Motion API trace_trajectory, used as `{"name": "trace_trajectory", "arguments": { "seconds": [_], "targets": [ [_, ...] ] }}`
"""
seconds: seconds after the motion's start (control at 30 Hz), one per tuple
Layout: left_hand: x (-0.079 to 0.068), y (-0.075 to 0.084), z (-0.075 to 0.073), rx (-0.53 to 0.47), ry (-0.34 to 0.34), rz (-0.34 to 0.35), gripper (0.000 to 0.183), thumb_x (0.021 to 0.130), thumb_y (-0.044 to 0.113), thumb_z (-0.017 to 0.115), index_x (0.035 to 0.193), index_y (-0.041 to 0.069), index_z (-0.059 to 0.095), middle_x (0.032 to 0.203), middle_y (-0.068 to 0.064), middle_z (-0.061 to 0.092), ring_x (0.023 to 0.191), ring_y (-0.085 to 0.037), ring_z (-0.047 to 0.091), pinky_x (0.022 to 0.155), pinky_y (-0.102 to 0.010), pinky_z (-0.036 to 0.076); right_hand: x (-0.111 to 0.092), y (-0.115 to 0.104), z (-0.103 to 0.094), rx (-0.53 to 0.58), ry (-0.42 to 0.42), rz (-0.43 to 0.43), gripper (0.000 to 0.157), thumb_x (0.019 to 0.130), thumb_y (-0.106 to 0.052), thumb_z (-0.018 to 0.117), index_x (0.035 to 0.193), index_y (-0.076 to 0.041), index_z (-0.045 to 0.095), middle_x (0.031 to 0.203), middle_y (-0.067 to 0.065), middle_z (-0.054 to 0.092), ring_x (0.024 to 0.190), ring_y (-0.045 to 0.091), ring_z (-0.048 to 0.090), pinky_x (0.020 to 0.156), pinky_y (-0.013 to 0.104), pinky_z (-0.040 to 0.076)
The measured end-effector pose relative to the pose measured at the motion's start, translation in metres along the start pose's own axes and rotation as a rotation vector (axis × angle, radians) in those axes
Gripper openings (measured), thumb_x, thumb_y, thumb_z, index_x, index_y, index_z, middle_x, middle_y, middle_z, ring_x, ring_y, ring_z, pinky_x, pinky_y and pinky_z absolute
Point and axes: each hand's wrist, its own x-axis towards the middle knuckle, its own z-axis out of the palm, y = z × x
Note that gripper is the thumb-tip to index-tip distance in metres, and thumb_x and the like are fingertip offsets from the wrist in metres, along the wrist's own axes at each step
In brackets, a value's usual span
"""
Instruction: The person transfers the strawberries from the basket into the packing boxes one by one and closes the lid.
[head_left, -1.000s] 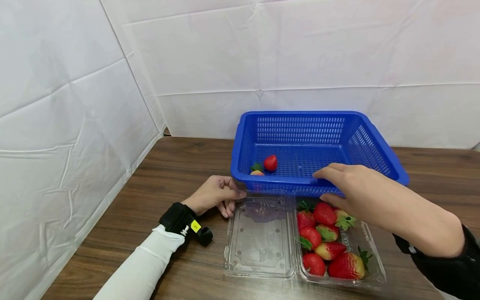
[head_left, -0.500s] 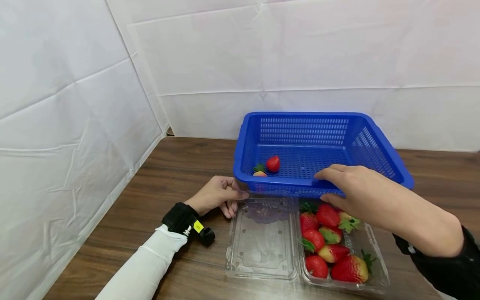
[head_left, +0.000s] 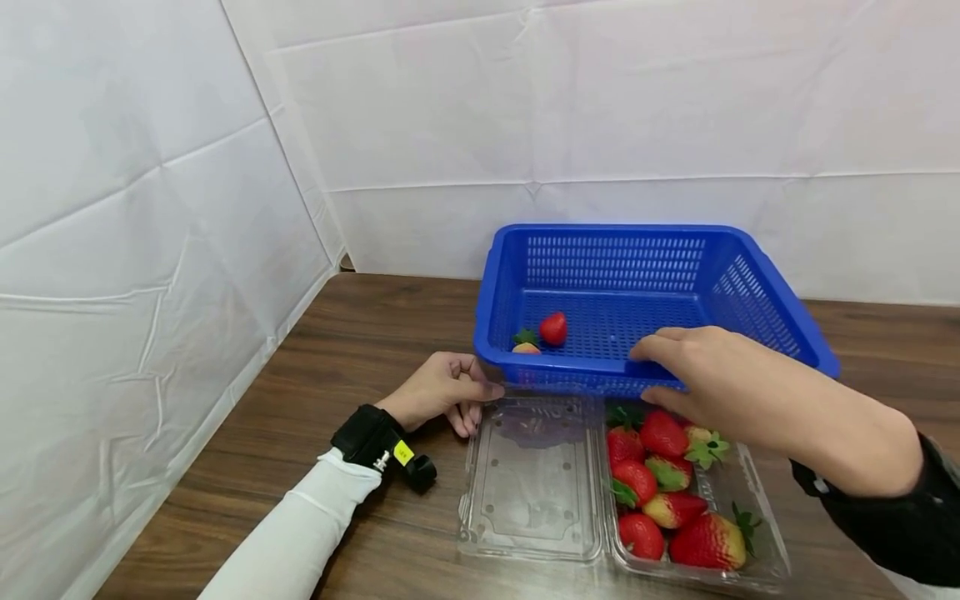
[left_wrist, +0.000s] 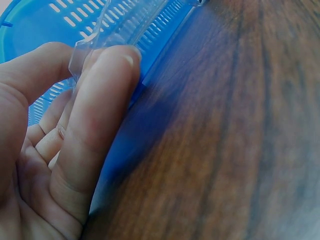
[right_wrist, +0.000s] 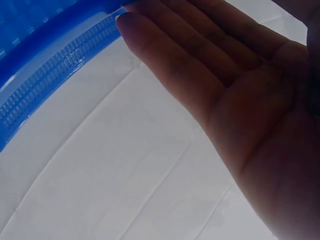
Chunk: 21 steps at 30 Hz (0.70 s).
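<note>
In the head view my left hand [head_left: 448, 390] pinches the far left corner of a clear plastic lid [head_left: 536, 492], which lies folded open. In the left wrist view the thumb and fingers [left_wrist: 105, 95] close on its thin edge. The joined clear box [head_left: 759, 500] holds several strawberries [head_left: 705, 542]. My right hand [head_left: 712, 379] grips the front rim of a blue plastic basket [head_left: 600, 364], fingers over the rim and thumb on the outside. Inside the basket, at its front left, lie a red strawberry [head_left: 553, 328] and a paler strawberry [head_left: 527, 348], partly hidden by the rim.
The brown wooden table [head_left: 360, 333] carries everything. White sheeting [head_left: 420, 125] stands behind the basket and along the left side. The lid and box sit right up against the basket's front wall.
The view has turned slightly left, so the basket and box appear farther right. Both hands keep their holds, and the strawberries stay in place.
</note>
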Motion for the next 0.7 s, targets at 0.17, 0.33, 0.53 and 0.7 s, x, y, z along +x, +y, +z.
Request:
{"name": "trace_trajectory", "arguments": {
  "seconds": [0.17,0.33,0.53,0.7],
  "targets": [
    [0.000,0.000,0.000,0.006,0.003,-0.004,0.028,0.083,0.018,0.074,0.078,0.000,0.054,0.057,-0.012,0.063,0.047,-0.023,0.062,0.041,-0.028,0.055,0.005,0.001,-0.003,0.000,-0.029,-0.014,0.033,0.083,-0.017,0.076,0.113,-0.007,0.065,0.105,0.006,0.068,0.084,0.015,0.064,0.070,0.037,0.058],
    [-0.001,0.001,0.000,0.003,0.000,-0.004,0.027,0.083,0.017,0.074,0.078,0.000,0.054,0.057,-0.011,0.063,0.047,-0.022,0.062,0.041,-0.028,0.055,0.011,0.001,-0.006,0.014,-0.033,-0.052,0.023,0.087,-0.011,0.071,0.109,-0.008,0.065,0.102,0.004,0.069,0.083,0.012,0.062,0.069,0.036,0.058],
    [-0.001,0.002,0.001,-0.003,-0.003,-0.002,0.027,0.083,0.018,0.074,0.079,-0.001,0.055,0.057,-0.011,0.063,0.047,-0.022,0.062,0.041,-0.028,0.055,0.019,0.002,-0.008,-0.003,-0.055,-0.109,0.017,0.087,-0.012,0.071,0.103,-0.011,0.066,0.095,0.000,0.069,0.080,0.009,0.061,0.070,0.036,0.058],
    [-0.001,0.002,0.001,-0.005,-0.001,-0.002,0.027,0.083,0.018,0.074,0.079,0.000,0.055,0.057,-0.011,0.063,0.046,-0.022,0.062,0.041,-0.028,0.055,0.028,0.005,-0.009,0.001,-0.077,-0.145,0.008,0.089,-0.011,0.069,0.094,-0.015,0.065,0.083,-0.006,0.064,0.070,0.004,0.053,0.063,0.031,0.053]
  ]
}}
